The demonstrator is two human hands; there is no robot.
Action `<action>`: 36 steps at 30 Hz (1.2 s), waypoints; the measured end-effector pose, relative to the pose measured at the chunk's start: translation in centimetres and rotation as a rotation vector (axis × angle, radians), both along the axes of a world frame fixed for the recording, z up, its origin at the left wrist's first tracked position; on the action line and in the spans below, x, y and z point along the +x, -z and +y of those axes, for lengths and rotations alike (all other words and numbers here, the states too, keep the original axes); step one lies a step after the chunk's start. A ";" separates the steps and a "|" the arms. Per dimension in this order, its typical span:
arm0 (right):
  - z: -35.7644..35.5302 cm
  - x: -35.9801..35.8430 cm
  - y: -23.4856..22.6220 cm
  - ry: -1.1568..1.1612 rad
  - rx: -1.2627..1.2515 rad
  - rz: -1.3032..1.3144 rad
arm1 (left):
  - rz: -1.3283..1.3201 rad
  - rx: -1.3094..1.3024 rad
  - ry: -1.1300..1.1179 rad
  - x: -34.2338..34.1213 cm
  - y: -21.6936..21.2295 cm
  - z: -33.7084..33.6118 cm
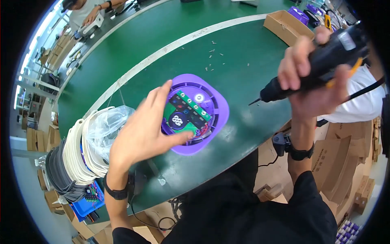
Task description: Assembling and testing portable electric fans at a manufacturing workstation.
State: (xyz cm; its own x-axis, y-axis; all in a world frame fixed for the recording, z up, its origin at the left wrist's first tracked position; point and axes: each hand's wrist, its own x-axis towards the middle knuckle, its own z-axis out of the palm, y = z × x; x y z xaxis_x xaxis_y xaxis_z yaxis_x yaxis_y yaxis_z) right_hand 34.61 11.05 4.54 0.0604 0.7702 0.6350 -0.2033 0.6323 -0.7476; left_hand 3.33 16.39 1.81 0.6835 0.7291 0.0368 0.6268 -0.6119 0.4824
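A purple plastic housing (221,110) with rounded corners lies on the green table, its inside facing up. Within it sits a green and black circuit board (189,110) with a small digit display and several screw points; red wires show at its lower right. My left hand (140,130) grips the housing's left side, fingers along the far edge and thumb over the near part, covering some of the board. Held in my right hand (298,69) is a black electric screwdriver (280,87), its bit tilted down and left, above the table and apart from the housing.
Small screws (211,51) lie scattered beyond the housing. An open cardboard box (288,26) stands at the far right. Cable coils (77,152) and a clear plastic bag (106,128) crowd the left, near a blue tray (87,203). Another person (83,16) works at the far left.
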 end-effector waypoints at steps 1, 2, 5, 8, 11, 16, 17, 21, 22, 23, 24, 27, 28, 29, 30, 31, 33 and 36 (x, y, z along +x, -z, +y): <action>1.2 0.2 -0.7 -0.228 0.085 0.073 | -0.053 -0.050 0.005 -0.3 0.1 -0.1; 1.7 -0.4 -2.1 -0.303 0.095 0.091 | -0.105 -0.102 0.010 -0.4 0.1 -0.2; 3.6 -4.5 -4.0 -0.337 0.106 -0.004 | -0.210 -0.151 0.030 -0.1 1.2 -0.2; 6.7 -7.9 -4.1 -0.376 0.079 -0.063 | -0.236 -0.157 0.011 0.5 1.5 0.1; 8.0 -10.5 -3.9 -0.421 0.053 -0.127 | -0.306 -0.144 -0.043 0.4 2.3 0.7; 8.6 -10.2 -3.4 -0.478 0.010 -0.198 | -0.280 -0.206 -0.103 0.2 2.2 1.1; 8.7 -10.8 -3.1 -0.480 0.006 -0.206 | -0.263 -0.217 -0.105 0.2 2.2 1.0; 9.6 -10.8 -3.0 -0.469 -0.003 -0.238 | -0.285 -0.185 -0.081 0.5 2.5 1.1; 9.5 -10.6 -3.3 -0.474 -0.004 -0.243 | -0.300 -0.185 -0.081 0.4 2.7 1.2; 8.5 -11.1 -2.7 -0.479 -0.005 -0.248 | -0.316 -0.184 -0.080 0.4 2.8 1.2; 8.4 -11.1 -2.7 -0.483 -0.006 -0.254 | -0.316 -0.187 -0.083 0.3 2.8 1.3; 7.1 -11.4 -2.5 -0.498 -0.011 -0.268 | -0.282 -0.257 -0.097 0.2 2.8 1.3; 7.4 -11.2 -2.6 -0.499 -0.012 -0.274 | -0.309 -0.247 -0.093 0.3 2.9 1.2; 7.8 -11.1 -2.6 -0.502 -0.012 -0.280 | -0.337 -0.236 -0.090 0.3 3.0 1.2; 7.6 -11.0 -2.7 -0.506 -0.012 -0.286 | -0.338 -0.238 -0.093 0.3 2.9 1.2; 7.8 -10.9 -2.8 -0.511 -0.013 -0.294 | -0.339 -0.247 -0.092 0.4 2.9 1.2; 8.1 -11.5 -2.7 -0.524 -0.011 -0.310 | -0.342 -0.255 -0.096 0.4 3.0 1.4; 8.0 -10.3 -3.1 -0.550 -0.010 -0.329 | -0.357 -0.244 -0.106 0.1 3.1 1.3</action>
